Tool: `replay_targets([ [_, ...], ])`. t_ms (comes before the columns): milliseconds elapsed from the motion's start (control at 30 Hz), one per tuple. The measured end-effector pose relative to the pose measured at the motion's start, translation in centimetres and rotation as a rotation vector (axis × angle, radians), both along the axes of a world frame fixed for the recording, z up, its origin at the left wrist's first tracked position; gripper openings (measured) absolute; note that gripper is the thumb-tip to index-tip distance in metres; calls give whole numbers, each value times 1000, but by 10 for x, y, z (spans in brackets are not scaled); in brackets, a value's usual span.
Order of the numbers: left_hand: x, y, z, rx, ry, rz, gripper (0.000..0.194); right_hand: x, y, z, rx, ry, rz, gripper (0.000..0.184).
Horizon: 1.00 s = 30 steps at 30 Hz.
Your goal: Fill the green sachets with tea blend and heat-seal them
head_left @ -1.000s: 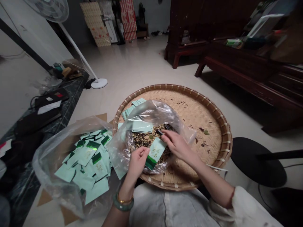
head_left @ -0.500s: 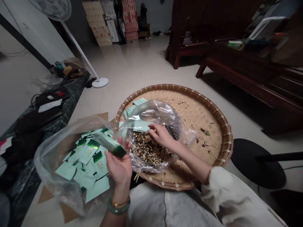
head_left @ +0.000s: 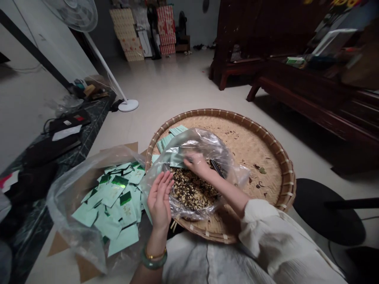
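Observation:
My left hand [head_left: 160, 199] is open, fingers stretched out, empty, beside the near-left edge of a clear plastic bag [head_left: 207, 144] of loose dried tea [head_left: 194, 191]. That bag sits in a round woven bamboo tray [head_left: 268, 152]. My right hand [head_left: 197, 162] reaches inside the bag, fingers pinched on a pale green packet [head_left: 177, 158] from a small stack there. A dark scoop [head_left: 217, 169] lies in the tea beside my right wrist. To the left, another clear bag [head_left: 74, 221] holds several filled green packets [head_left: 114, 195].
More green packets [head_left: 170, 136] lie on the tray's far left. A standing fan [head_left: 128, 104] is on the floor behind. A dark ledge [head_left: 59, 142] with cables runs along the left. Dark wooden furniture [head_left: 310, 102] stands at right, a black stool [head_left: 328, 211] near right.
My left hand carried a filled packet from over the tea leftward, released it and now stands empty and open. My right hand moved deeper into the bag onto the stack of packets.

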State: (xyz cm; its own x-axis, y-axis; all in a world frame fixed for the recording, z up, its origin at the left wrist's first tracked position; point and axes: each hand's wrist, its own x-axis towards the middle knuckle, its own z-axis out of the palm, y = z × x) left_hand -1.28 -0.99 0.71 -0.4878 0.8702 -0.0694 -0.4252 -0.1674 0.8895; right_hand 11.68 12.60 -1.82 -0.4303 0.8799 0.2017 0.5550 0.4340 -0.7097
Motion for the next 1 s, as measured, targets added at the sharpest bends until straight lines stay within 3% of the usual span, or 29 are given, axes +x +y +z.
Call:
replay_targets([
  [67,4,3,-4,-22,112,-19,45,4,-19,7,14,79,-44,16],
  [133,9,5,-8,-67,200,-79,55,9,-44,13,-91,350,-39,12],
  [233,16,5,-11,-202,263,-246,45,21,-77,23,-218,558,12,23],
  [300,20,4,-10,-268,314,-299,29,32,-92,30,-131,491,-10,42],
  [367,22,2,-7,-287,370,-296,22,42,-100,35,35,315,6,49],
  [467,24,0,-4,-295,407,-306,20,55,-103,36,265,109,21,43],
  [633,25,-2,0,-303,396,-399,22,62,-102,28,589,26,-15,32],
  [833,26,-5,1,-276,494,-419,16,66,-100,30,508,32,-2,43],
  [1000,26,-4,-1,-310,454,-485,18,67,-98,27,608,85,32,35],
])
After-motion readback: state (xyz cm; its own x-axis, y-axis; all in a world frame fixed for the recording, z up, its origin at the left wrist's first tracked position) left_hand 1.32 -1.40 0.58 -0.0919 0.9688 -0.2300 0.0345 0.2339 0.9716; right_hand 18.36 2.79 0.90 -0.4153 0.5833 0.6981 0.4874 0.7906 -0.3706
